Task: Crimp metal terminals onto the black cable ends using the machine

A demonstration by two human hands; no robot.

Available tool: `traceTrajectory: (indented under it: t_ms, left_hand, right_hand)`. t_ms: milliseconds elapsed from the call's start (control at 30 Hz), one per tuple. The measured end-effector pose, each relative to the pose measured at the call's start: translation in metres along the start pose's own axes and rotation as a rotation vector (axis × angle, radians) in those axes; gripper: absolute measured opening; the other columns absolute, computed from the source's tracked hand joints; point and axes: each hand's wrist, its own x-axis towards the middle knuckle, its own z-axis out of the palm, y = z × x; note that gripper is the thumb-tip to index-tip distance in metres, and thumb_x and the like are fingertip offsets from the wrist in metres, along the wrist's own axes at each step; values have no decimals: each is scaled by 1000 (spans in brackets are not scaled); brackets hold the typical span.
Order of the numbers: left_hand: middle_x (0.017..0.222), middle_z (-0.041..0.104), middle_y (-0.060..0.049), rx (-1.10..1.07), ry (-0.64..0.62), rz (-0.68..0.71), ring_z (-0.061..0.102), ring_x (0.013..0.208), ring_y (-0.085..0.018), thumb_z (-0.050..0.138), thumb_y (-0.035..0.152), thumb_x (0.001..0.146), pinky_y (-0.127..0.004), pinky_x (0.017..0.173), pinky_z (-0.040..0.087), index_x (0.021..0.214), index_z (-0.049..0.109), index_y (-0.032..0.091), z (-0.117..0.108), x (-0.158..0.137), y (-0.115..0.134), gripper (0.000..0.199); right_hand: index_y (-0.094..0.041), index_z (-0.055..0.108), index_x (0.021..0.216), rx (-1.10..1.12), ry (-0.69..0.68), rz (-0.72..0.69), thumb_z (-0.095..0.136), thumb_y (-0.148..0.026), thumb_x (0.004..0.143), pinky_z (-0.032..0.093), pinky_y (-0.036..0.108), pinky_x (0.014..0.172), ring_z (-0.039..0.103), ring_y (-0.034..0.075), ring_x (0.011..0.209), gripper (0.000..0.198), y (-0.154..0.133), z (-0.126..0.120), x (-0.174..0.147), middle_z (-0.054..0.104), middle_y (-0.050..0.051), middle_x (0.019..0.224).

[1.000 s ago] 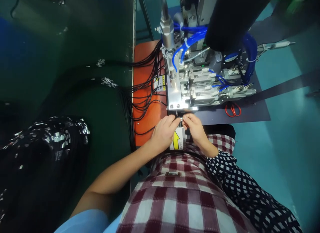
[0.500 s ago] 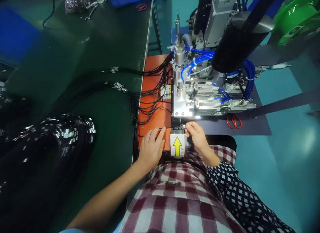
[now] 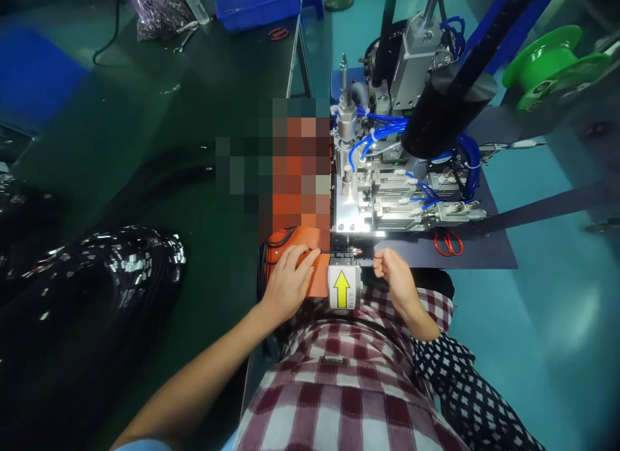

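Observation:
A thin black cable (image 3: pixel 334 251) lies across the dark fixture at the machine's front edge, its bright metallic end (image 3: pixel 357 251) pointing right. My left hand (image 3: pixel 289 280) rests on the orange plate (image 3: pixel 317 276), thumb and forefinger closed on this cable. To the right of the cable end, and apart from it, is my right hand (image 3: pixel 396 280). Its fingers are curled together, and whatever may be between them is too small to make out. Just below the cable stands a white block with a yellow arrow (image 3: pixel 342 288).
The machine (image 3: pixel 358 205) with blue air tubes rises beyond my hands. Red-handled scissors (image 3: pixel 448 243) lie at right. On the dark table at left is a bundle of black cables (image 3: pixel 145 244). Farther back are a blue bin (image 3: pixel 259 8) and a green reel (image 3: pixel 542 66). A pixelated patch hides part of the orange plate.
My right hand has come off the cable's end and moved right. The left hand has kept its hold on the cable. The view has shifted slightly.

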Motion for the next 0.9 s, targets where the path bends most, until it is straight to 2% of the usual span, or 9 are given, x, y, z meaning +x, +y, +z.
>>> traceTrajectory:
  t_ms: [167,300,367,467,567,633,700,800,900]
  left_hand:
    - [131,51,-15,16,-22,-28,46,126,-28,36,22,99,-46,107,43,138,49,17,2,11,-3,42]
    - [141,46,-17,-25,-10,-31,40,135,-28,35,19,97,-44,115,35,140,43,9,7,56,-10,45]
    - [140,48,-18,-86,-12,-15,44,132,-27,34,16,96,-41,114,36,134,46,7,7,78,-16,41]
    - [133,52,-16,-212,-10,62,49,126,-24,34,14,95,-39,109,41,126,50,10,-8,89,-22,35]
    - [122,58,-12,-329,-85,250,55,116,-19,31,10,94,-33,101,45,120,51,16,-39,70,-28,33]
    - [112,62,-9,-208,-274,382,58,105,-18,35,6,91,-30,92,47,106,57,17,-62,49,-36,29]
    - [102,64,-8,75,-407,476,58,101,-21,42,5,89,-33,87,46,94,59,18,-80,33,-47,22]
    - [95,64,-8,339,-490,582,57,97,-23,48,9,90,-35,82,44,87,58,19,-91,25,-63,15]
    - [97,64,-8,339,-505,667,56,100,-23,50,10,91,-35,87,44,86,59,19,-96,32,-72,14]
  right_hand:
    - [-18,61,82,1,91,41,65,-56,82,39,24,54,47,9,55,38,7,-19,-12,57,-2,68]
    - [-18,62,81,12,85,45,68,-54,79,39,22,54,46,8,56,37,9,-18,-16,56,-2,67]
    - [-18,62,81,9,65,43,70,-53,78,39,21,54,46,8,56,36,9,-16,-16,56,-2,68]
    - [-18,63,81,-5,47,43,71,-52,77,38,21,53,46,9,57,35,6,-17,-19,56,-2,69]
    - [-18,62,80,-30,57,42,72,-50,77,38,20,52,45,9,57,33,-2,-28,-25,55,-2,69]
    - [-19,62,78,-38,89,32,73,-48,76,39,20,53,44,8,58,32,-8,-37,-30,54,-2,69]
    - [-19,62,76,-38,121,18,74,-47,76,39,19,53,44,8,58,31,-15,-44,-33,53,-2,69]
    - [-19,62,77,-49,111,-7,71,-46,79,39,18,55,45,8,59,28,-24,-45,-34,54,-2,70]
    - [-20,62,80,-80,57,-27,67,-44,84,39,19,56,45,8,59,24,-32,-35,-36,55,-2,70]
